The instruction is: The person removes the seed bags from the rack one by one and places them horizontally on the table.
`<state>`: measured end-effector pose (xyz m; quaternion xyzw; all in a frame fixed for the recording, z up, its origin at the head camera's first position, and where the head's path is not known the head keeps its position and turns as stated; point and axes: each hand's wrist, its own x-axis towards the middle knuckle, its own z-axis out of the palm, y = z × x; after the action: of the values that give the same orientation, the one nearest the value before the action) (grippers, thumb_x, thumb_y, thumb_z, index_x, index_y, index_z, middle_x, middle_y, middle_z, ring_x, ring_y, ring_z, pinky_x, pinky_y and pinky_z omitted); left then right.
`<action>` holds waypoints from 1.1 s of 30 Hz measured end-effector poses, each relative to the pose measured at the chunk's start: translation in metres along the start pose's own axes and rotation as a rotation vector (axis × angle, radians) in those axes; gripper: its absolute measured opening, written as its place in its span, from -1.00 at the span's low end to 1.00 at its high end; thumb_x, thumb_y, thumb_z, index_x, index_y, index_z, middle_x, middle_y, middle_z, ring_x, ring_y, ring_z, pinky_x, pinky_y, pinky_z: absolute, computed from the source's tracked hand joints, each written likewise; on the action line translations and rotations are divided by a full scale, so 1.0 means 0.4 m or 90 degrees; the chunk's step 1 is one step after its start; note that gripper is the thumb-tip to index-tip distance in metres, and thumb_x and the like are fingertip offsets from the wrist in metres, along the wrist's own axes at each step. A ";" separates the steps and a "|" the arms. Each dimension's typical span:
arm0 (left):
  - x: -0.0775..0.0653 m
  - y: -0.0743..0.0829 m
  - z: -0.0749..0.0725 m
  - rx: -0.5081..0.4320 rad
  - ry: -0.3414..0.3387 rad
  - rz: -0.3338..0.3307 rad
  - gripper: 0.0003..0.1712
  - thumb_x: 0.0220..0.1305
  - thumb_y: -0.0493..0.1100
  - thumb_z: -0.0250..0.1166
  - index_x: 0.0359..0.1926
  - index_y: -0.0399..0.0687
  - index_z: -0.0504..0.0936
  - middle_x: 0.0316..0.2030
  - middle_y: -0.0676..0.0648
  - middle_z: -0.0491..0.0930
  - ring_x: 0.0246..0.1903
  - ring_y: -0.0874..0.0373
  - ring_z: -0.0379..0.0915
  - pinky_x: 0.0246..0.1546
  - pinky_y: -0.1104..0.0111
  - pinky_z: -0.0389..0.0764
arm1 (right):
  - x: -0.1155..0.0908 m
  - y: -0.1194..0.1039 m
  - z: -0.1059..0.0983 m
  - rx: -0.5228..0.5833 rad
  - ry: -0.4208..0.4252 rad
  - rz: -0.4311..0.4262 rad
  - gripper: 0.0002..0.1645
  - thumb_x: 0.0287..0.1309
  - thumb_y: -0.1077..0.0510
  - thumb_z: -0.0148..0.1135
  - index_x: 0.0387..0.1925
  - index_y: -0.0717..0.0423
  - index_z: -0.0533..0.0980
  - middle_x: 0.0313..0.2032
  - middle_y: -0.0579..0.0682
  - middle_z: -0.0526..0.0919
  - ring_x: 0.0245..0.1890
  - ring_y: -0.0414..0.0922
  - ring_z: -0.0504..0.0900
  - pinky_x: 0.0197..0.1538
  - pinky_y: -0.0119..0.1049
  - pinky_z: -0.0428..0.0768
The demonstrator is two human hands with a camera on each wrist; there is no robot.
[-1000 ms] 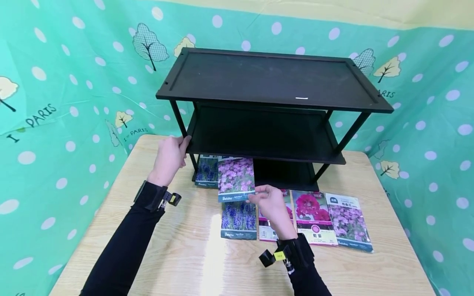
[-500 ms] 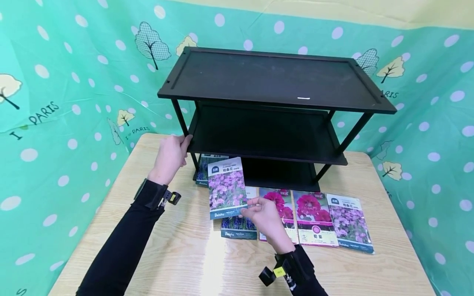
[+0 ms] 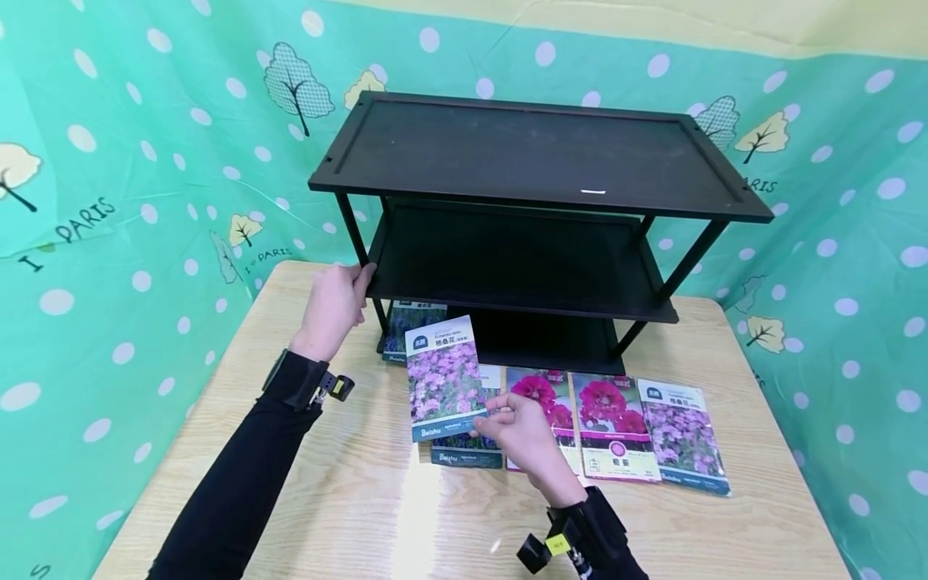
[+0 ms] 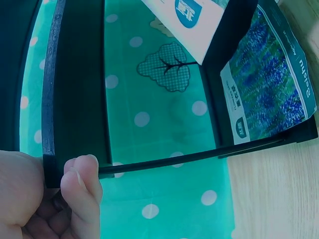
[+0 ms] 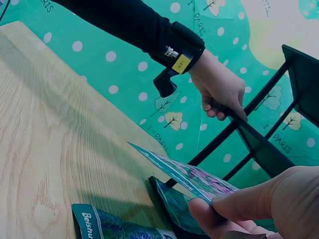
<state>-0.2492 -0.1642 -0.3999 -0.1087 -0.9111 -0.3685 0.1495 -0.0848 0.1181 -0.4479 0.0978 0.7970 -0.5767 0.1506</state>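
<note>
My right hand (image 3: 524, 432) pinches a seed packet with pink-purple flowers (image 3: 444, 374) by its lower right corner, between thumb and fingers in the right wrist view. It is held tilted, in front of the black shelf rack (image 3: 522, 304), overlapping a blue-flower seed packet (image 3: 466, 459) on the table. My left hand (image 3: 335, 310) grips the rack's middle tier at its front left corner, thumb on top; the left wrist view shows the fingers curled at that corner. Another blue-flower packet (image 4: 269, 79) lies on the bottom tier at the left.
To the right along the table lie two packets with magenta flowers, one nearer the hand (image 3: 536, 391) and another beside it (image 3: 615, 427), then a purple-flower packet (image 3: 685, 435). A polka-dot curtain (image 3: 145, 201) hangs around the wooden table (image 3: 348, 499).
My right hand has drawn the pink-purple packet out from under the middle tier, toward me and slightly left, tilting it. In the last half second it sinks a little. My left hand keeps its grip.
</note>
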 end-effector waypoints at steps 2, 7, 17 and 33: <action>0.001 -0.001 0.000 0.000 0.003 0.004 -0.43 0.65 -0.04 0.03 -0.54 -0.18 0.59 -0.69 -0.13 0.53 -0.85 0.16 0.44 -0.79 0.33 0.51 | -0.005 0.000 -0.004 -0.003 0.002 -0.002 -0.65 0.28 0.14 0.41 -0.01 0.21 0.52 -0.33 0.10 0.81 -0.20 0.07 0.70 -0.29 -0.28 0.42; 0.001 0.001 0.001 -0.004 0.003 -0.003 -0.43 0.65 -0.03 0.03 -0.55 -0.17 0.59 -0.69 -0.13 0.52 -0.86 0.15 0.44 -0.78 0.32 0.51 | -0.014 0.001 -0.021 -0.008 0.009 -0.011 -0.66 0.28 0.14 0.41 0.00 0.20 0.54 -0.32 0.09 0.81 -0.17 0.02 0.73 -0.18 -0.26 0.51; -0.006 0.007 -0.002 -0.023 -0.007 -0.030 -0.41 0.66 0.00 0.01 -0.59 -0.12 0.52 -0.67 -0.16 0.52 -0.83 0.11 0.48 -0.74 0.30 0.54 | -0.021 -0.008 -0.051 0.018 0.033 -0.009 -0.68 0.30 0.18 0.39 0.02 0.21 0.54 -0.33 0.07 0.80 -0.15 0.09 0.77 -0.11 -0.19 0.66; -0.007 0.009 -0.003 -0.027 -0.005 -0.026 -0.43 0.66 0.00 0.00 -0.56 -0.12 0.48 -0.68 -0.10 0.43 -0.81 0.11 0.47 -0.72 0.30 0.56 | 0.003 0.001 0.013 0.031 -0.039 -0.022 -0.63 0.31 0.13 0.37 0.05 0.23 0.53 -0.28 0.19 0.80 -0.35 0.02 0.64 -0.33 -0.31 0.39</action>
<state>-0.2452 -0.1628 -0.3979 -0.0945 -0.9056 -0.3905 0.1360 -0.0851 0.1133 -0.4501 0.0700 0.7793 -0.6012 0.1625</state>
